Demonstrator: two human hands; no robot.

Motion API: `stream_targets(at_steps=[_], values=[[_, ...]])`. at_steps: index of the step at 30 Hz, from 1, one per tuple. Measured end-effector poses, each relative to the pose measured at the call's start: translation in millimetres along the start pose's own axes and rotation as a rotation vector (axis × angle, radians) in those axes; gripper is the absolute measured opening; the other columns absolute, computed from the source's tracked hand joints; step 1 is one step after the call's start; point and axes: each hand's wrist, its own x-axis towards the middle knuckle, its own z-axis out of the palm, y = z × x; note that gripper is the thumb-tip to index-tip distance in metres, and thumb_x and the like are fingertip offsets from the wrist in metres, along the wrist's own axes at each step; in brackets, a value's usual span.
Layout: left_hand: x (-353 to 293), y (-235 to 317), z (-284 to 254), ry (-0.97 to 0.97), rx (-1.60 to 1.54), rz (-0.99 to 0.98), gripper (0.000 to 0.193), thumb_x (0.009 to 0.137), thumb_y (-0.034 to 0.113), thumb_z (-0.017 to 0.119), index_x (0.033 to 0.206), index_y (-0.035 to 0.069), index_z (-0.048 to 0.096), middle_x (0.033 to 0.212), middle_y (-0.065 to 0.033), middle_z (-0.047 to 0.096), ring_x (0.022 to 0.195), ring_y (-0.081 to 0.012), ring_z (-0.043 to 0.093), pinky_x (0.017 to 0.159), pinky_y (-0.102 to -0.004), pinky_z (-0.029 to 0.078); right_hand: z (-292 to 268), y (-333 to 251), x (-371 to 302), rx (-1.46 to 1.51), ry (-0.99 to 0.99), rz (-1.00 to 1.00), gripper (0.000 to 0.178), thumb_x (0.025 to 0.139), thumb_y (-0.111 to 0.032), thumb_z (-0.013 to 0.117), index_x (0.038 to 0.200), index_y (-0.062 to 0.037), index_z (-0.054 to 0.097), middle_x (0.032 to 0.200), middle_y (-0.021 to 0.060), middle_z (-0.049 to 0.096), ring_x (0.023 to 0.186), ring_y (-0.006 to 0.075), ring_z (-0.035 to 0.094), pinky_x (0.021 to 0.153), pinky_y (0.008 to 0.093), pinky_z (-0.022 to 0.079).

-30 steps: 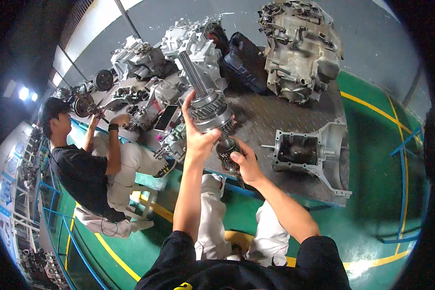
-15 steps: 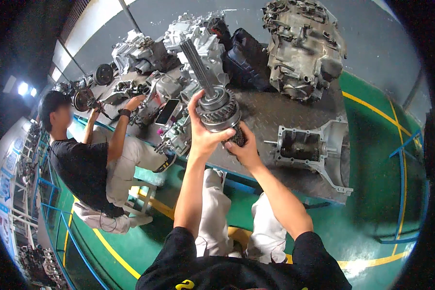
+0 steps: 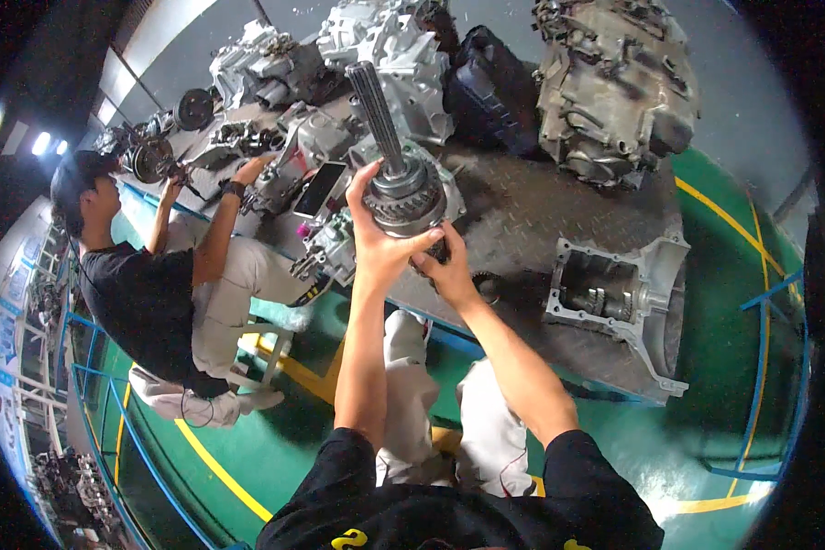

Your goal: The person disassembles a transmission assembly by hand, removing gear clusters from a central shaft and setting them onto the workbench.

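Above the near edge of the workbench I hold a splined gear shaft [image 3: 376,110] tilted upward, its long splined end pointing away and slightly left. My left hand [image 3: 378,246] wraps the gear and ring section from the left, thumb crossing in front. Just below and to the right, my right hand [image 3: 449,272] grips the shaft's lower end, which the fingers largely hide. On the bench to the right of my hands lies an open silver gearbox housing [image 3: 646,298] with gear teeth showing inside. A dark round gear [image 3: 487,288] rests beside my right wrist.
A large grimy transmission [image 3: 610,92] stands at the bench's back right, beside a black bag-like item [image 3: 493,96]. Silver castings [image 3: 385,46] crowd the back. A phone [image 3: 319,191] lies left of my hands. A seated co-worker [image 3: 142,284] handles parts at left.
The gear shaft, in both hands, has shifted slightly up and left in view. My right hand has moved closer to the left. The view has shifted, and the dark gear on the bench now shows.
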Motion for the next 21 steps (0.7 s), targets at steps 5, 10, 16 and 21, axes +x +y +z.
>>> stream_targets(at_steps=[5,10,16,21], values=[[4.8,-7.7,-10.7,0.014,-0.049,0.018,0.117,0.059,0.013,0.097,0.149,0.013,0.023,0.129,-0.0143,0.057,0.114,-0.0256,0.063,0.099,-0.0392,0.054,9.1,-1.6,8.8,-0.052,-0.029,-0.081,0.062,0.077,-0.021,0.084,0.129,-0.0016,0.056,0.117,0.0058,0.062,0.108,0.0148,0.057,0.095,0.0313,0.046],[3.9,-2.5,-8.0,0.028,-0.176,-0.036,0.119,0.056,0.012,0.099,0.149,0.013,0.023,0.13,-0.0142,0.056,0.115,-0.0255,0.062,0.101,-0.0392,0.053,8.6,-5.9,7.8,-0.042,-0.04,-0.018,0.064,0.078,-0.021,0.084,0.132,-0.0023,0.055,0.119,0.0067,0.062,0.11,0.0153,0.056,0.097,0.0318,0.046],[0.6,-2.4,-8.7,-0.008,-0.197,-0.013,0.121,0.054,0.01,0.099,0.149,0.013,0.023,0.131,-0.0147,0.055,0.117,-0.0257,0.062,0.101,-0.0396,0.053,-0.1,-17.6,2.8,-0.131,-0.084,-0.05,0.066,0.078,-0.017,0.084,0.135,-0.0023,0.053,0.121,0.0069,0.063,0.111,0.0154,0.056,0.099,0.0326,0.045],[-0.6,-6.9,-17.3,-0.062,-0.135,0.009,0.122,0.054,0.014,0.1,0.15,0.014,0.024,0.133,-0.0157,0.055,0.118,-0.027,0.062,0.099,-0.0407,0.056,-9.3,-50.3,2.3,-0.25,-0.192,-0.109,0.087,0.078,-0.02,0.083,0.151,-0.0055,0.038,0.141,0.0125,0.054,0.127,0.0241,0.053,0.108,0.0398,0.041]])
